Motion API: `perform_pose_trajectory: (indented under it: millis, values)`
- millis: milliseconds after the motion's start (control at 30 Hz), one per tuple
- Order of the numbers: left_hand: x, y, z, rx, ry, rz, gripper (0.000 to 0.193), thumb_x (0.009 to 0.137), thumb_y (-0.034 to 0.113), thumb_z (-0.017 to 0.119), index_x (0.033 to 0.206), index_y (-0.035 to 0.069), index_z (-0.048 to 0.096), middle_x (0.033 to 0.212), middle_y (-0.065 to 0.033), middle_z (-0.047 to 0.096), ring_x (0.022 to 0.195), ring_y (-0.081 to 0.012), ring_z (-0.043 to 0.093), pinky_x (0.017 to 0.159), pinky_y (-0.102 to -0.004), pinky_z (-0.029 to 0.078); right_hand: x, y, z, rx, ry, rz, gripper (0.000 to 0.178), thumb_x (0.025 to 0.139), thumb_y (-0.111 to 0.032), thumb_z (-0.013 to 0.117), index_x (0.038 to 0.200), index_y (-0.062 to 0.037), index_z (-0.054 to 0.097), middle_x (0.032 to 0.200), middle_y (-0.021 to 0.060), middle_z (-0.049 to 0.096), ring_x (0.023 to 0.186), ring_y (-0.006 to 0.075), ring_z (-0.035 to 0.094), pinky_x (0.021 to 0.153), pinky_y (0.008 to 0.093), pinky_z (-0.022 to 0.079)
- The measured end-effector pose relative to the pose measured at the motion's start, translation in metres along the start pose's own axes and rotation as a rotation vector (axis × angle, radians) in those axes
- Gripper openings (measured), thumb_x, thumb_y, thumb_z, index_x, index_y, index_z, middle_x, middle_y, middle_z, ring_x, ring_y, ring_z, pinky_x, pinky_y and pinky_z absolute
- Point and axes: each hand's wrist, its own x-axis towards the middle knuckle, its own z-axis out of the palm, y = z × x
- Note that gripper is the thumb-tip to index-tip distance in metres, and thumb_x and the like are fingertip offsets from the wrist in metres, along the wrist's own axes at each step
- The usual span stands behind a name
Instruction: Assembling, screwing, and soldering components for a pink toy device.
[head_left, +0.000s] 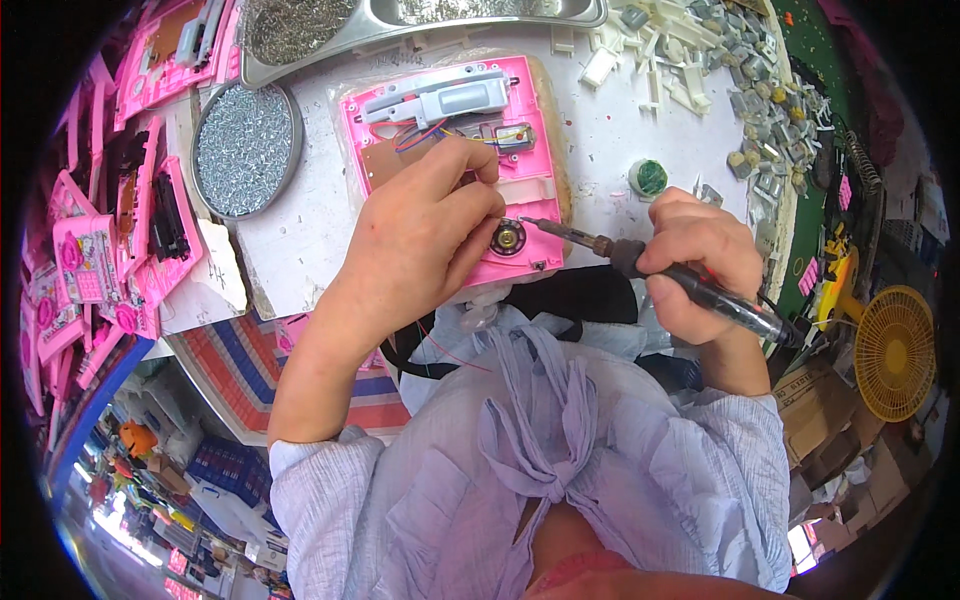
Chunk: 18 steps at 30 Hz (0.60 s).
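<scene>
My right hand (706, 248) grips a soldering iron (624, 256) by its dark handle. The iron's thin tip points left, just above a small round speaker (508, 238) at the near right of a pink plastic housing (545, 190). Over the middle of that housing, my left hand (418, 222) has its fingers drawn together beside the speaker; what they pinch is hidden. Beyond my left fingers lie red and blue wires (410, 136), a small motor-like part (514, 137) and a pale grey plastic mechanism (455, 100), all inside the housing.
A round dish of small screws (246, 150) stands to the left, beside stacked pink housings (95, 270). Metal trays of small parts (425, 20) sit at the back. White plastic pieces (665, 60) and grey parts (770, 120) are heaped at the far right, behind a small green-topped tub (648, 178).
</scene>
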Motion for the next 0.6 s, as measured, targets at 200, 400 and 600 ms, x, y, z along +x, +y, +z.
perform_pose_trajectory:
  millis: [200, 400, 600]
  values:
    - [-0.001, -0.002, -0.001, -0.002, -0.002, 0.017, 0.016, 0.076, -0.001, 0.073, 0.088, 0.001, 0.063, 0.104, -0.0109, 0.06, 0.089, -0.0289, 0.065, 0.076, -0.0389, 0.054, 0.01, 0.002, 0.01, -0.028, -0.005, -0.065, 0.012, 0.079, -0.01, 0.068, 0.087, -0.0018, 0.064, 0.066, 0.0057, 0.057, 0.054, 0.0223, 0.046, 0.059, 0.0387, 0.04]
    - [-0.001, -0.003, -0.001, 0.002, -0.002, 0.031, 0.016, 0.076, -0.001, 0.073, 0.088, 0.001, 0.063, 0.104, -0.011, 0.06, 0.089, -0.0289, 0.065, 0.076, -0.0389, 0.054, 0.013, 0.002, 0.014, -0.016, -0.011, -0.069, 0.012, 0.079, -0.01, 0.069, 0.087, -0.0016, 0.064, 0.066, 0.0062, 0.058, 0.055, 0.0222, 0.046, 0.057, 0.0382, 0.04]
    - [-0.002, -0.005, 0.0, 0.014, -0.005, 0.046, 0.023, 0.073, -0.003, 0.076, 0.093, 0.002, 0.065, 0.105, -0.0115, 0.061, 0.091, -0.0296, 0.066, 0.076, -0.0379, 0.054, 0.018, 0.003, 0.013, -0.037, -0.001, -0.063, 0.022, 0.068, -0.002, 0.072, 0.089, -0.0048, 0.068, 0.069, 0.0054, 0.064, 0.054, 0.0229, 0.055, 0.056, 0.0342, 0.044]
